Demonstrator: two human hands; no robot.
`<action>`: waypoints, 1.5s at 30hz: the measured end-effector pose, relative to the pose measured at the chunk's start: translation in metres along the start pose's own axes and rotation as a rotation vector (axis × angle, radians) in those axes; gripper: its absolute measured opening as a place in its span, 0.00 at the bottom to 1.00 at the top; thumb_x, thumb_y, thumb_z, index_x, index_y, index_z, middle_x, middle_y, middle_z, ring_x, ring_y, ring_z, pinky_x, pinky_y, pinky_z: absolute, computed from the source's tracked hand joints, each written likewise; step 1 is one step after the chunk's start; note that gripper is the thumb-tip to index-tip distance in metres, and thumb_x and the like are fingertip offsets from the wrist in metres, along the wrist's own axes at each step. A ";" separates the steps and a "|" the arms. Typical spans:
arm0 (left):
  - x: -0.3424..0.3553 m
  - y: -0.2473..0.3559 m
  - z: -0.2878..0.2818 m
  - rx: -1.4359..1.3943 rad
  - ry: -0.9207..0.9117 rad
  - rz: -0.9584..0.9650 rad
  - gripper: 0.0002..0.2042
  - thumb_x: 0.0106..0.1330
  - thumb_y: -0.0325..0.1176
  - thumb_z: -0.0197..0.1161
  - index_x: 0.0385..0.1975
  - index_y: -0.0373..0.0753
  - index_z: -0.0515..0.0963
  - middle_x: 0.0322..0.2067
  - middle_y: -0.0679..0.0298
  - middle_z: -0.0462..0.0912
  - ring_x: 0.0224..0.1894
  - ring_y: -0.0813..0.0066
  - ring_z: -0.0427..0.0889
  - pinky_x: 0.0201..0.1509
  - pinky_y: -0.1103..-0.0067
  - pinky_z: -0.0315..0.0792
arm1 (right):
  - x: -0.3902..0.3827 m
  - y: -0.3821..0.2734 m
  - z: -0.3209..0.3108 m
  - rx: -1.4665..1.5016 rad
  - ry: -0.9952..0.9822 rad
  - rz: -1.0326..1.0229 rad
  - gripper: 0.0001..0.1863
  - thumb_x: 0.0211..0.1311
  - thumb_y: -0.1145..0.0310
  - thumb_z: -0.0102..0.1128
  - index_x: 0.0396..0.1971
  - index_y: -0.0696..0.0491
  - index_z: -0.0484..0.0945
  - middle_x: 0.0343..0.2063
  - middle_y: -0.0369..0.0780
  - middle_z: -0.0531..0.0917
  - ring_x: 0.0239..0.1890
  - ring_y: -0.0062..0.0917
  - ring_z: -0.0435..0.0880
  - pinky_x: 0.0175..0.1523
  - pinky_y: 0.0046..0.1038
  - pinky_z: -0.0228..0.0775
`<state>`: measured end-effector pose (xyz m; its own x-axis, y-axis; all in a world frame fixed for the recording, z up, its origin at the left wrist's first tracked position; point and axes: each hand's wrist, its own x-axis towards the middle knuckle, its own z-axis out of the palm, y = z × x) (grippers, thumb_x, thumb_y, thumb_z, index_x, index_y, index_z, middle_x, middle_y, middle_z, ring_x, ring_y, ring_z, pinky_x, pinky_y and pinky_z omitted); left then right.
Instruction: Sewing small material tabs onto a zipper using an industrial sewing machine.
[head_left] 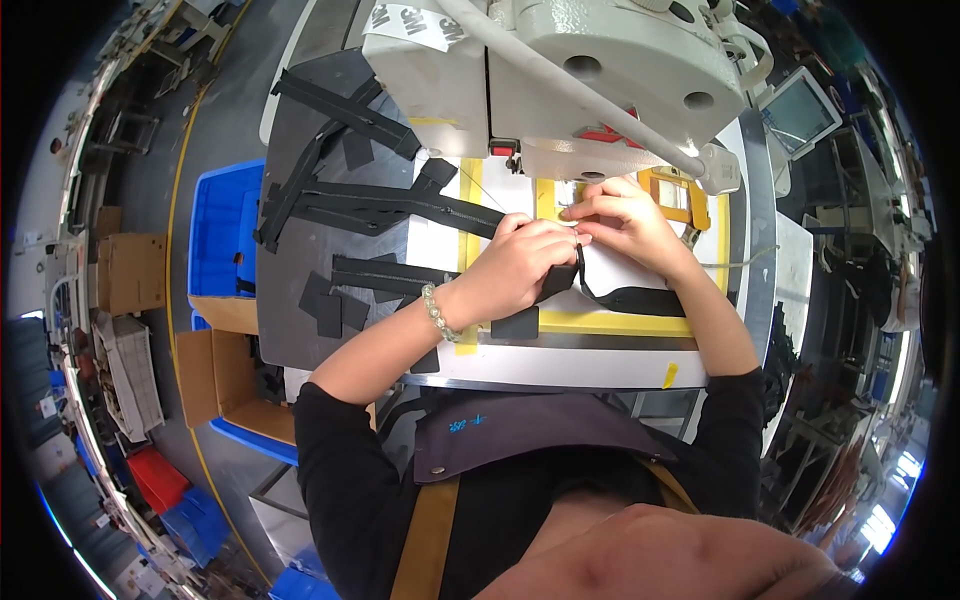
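Both of my hands meet under the head of a white sewing machine [620, 70]. My left hand [515, 265], with a beaded bracelet at the wrist, is closed on a black fabric strip [558, 284]. From there a black band [640, 301] bends down and runs right along the white work surface [600, 366]. Close by on the right, my right hand [628, 228] has its fingertips pinched together; whatever they hold is too small to make out. Several more black strips [400, 202] lie to the left of my left hand.
Small black pieces [330, 308] lie on the table's left part. Yellow tape [600, 324] borders the sewing area, and a yellow frame-like part [675, 200] sits right of my right hand. Left of the table stand a blue bin [225, 235] and an open cardboard box [200, 375].
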<state>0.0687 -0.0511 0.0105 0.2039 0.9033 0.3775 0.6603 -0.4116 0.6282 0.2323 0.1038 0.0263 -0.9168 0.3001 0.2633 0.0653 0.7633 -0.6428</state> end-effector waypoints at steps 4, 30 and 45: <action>0.000 -0.003 -0.002 -0.097 0.019 -0.024 0.15 0.49 0.16 0.54 0.34 0.42 0.76 0.48 0.70 0.80 0.51 0.75 0.76 0.55 0.75 0.59 | 0.000 -0.001 0.004 -0.014 0.021 -0.064 0.11 0.45 0.70 0.69 0.31 0.51 0.82 0.31 0.34 0.77 0.35 0.30 0.76 0.46 0.30 0.67; -0.002 -0.001 -0.006 -0.011 0.096 -0.042 0.02 0.59 0.30 0.63 0.30 0.42 0.78 0.38 0.66 0.83 0.46 0.73 0.79 0.55 0.73 0.60 | -0.004 -0.003 0.005 -0.156 0.050 0.107 0.17 0.50 0.72 0.64 0.42 0.44 0.84 0.29 0.33 0.76 0.38 0.25 0.73 0.50 0.27 0.57; 0.003 -0.005 -0.004 -0.216 0.006 -0.019 0.16 0.45 0.13 0.55 0.33 0.37 0.76 0.53 0.64 0.79 0.58 0.68 0.74 0.63 0.70 0.62 | -0.002 -0.005 0.001 -0.152 0.017 0.036 0.13 0.47 0.71 0.64 0.37 0.45 0.84 0.31 0.34 0.76 0.39 0.27 0.72 0.50 0.29 0.57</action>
<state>0.0635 -0.0471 0.0113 0.1882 0.9106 0.3681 0.4933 -0.4117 0.7663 0.2333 0.0989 0.0281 -0.9060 0.3375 0.2555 0.1576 0.8292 -0.5363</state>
